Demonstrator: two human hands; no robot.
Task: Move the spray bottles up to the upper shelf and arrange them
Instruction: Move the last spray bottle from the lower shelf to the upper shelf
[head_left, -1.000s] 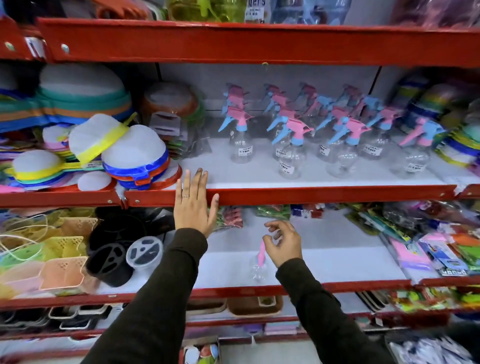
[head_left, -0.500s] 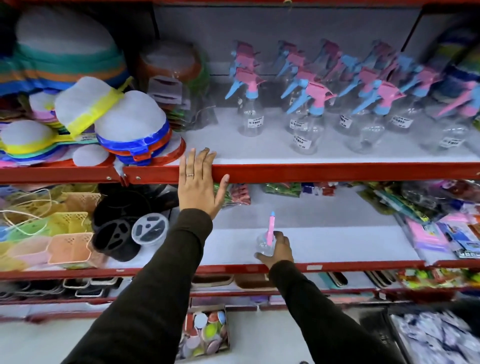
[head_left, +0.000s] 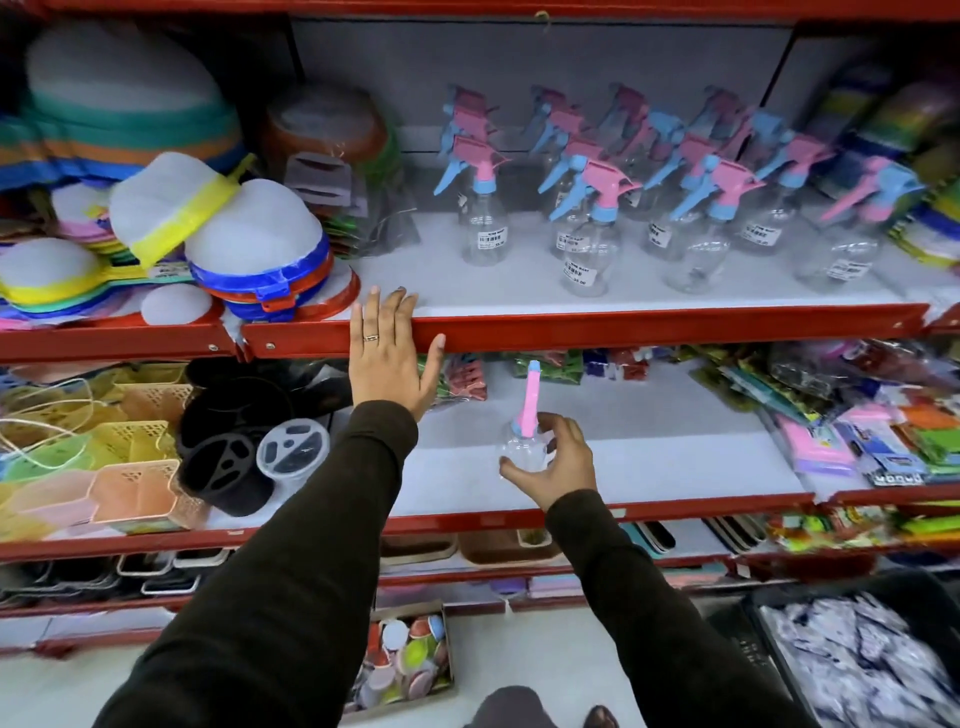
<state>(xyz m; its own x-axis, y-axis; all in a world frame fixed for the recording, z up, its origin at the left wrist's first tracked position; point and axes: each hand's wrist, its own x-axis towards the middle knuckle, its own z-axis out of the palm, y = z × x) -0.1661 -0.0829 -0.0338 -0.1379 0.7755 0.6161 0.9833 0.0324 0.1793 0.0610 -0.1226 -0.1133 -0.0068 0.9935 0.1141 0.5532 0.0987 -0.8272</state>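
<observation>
A single clear spray bottle (head_left: 523, 439) with a pink and blue trigger head stands on the lower shelf (head_left: 675, 457), near its front. My right hand (head_left: 558, 462) is curled around the bottle's clear body from the right. My left hand (head_left: 385, 358) lies flat with fingers spread against the red front lip of the upper shelf (head_left: 649, 327). On that upper shelf stand several clear spray bottles (head_left: 592, 234) with pink and blue heads, in loose rows from the middle to the right.
Stacked mesh food covers (head_left: 249, 249) fill the upper shelf's left side. Black and clear cups (head_left: 234, 462) and pastel baskets (head_left: 130, 493) sit left on the lower shelf, packaged goods (head_left: 878, 441) on its right. A box of coloured discs (head_left: 405, 660) lies on the floor.
My right hand came down on the lone bottle and closed around its body; the bottle now stands upright. The view tilted downward. My left hand stayed on the shelf lip.
</observation>
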